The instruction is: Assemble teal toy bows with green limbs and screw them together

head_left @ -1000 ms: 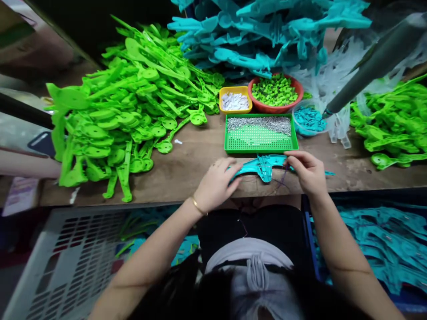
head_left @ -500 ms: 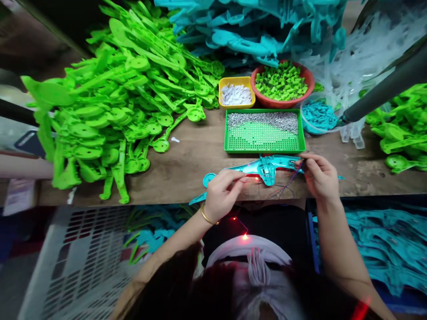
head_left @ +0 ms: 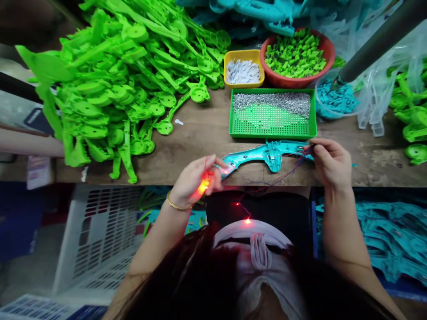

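Note:
A turquoise plastic shell (head_left: 255,154) lies along the table's front edge, its ribbed inner side up. At its left end my left hand (head_left: 196,178) has its fingers curled round a glowing red LED (head_left: 204,183); the glow hides the exact grip. My right hand (head_left: 332,164) pinches thin dark wires (head_left: 302,155) at the shell's right end. These wires sag across the front of the shell. Below the table edge, two more red LEDs (head_left: 247,220) shine on a wire hanging over my lap.
Behind the shell stands a green mesh tray (head_left: 273,135) of small metal screws. Past it are a yellow tub (head_left: 227,71), a red bowl (head_left: 296,82) and a clear tub (head_left: 320,113). Green parts (head_left: 100,98) heap at left; a dark pole (head_left: 376,42) slants at right.
My left hand has moved left and down from the shell's middle to its left end, with a red light now glowing in it. My right hand keeps pinching the wires. The view has shifted.

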A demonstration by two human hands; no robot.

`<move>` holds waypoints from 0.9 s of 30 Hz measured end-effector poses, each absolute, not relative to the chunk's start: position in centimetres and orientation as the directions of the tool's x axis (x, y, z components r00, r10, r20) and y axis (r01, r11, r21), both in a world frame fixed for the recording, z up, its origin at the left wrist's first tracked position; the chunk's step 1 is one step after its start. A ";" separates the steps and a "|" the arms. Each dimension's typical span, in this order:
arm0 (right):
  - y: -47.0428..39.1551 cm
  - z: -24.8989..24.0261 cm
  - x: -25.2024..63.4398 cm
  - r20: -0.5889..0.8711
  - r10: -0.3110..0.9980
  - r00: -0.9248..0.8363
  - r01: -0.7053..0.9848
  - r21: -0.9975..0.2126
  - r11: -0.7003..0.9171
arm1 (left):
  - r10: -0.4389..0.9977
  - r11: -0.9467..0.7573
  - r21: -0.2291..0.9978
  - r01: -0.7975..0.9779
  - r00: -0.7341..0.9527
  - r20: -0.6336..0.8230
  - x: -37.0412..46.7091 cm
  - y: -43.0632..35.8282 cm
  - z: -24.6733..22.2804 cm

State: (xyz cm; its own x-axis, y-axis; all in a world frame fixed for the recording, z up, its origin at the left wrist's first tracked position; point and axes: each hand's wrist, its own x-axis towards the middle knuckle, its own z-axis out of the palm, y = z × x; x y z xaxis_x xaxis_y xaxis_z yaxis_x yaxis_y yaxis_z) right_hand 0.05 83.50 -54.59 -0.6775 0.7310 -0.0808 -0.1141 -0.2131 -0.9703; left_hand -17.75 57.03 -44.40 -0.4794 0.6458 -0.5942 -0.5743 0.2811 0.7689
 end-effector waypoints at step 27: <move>73.1 -55.7 5.8 -0.444 0.313 -0.839 0.503 -0.854 0.136 | 0.483 0.042 0.868 -0.495 -0.750 -0.451 -16.1 56.5 -48.6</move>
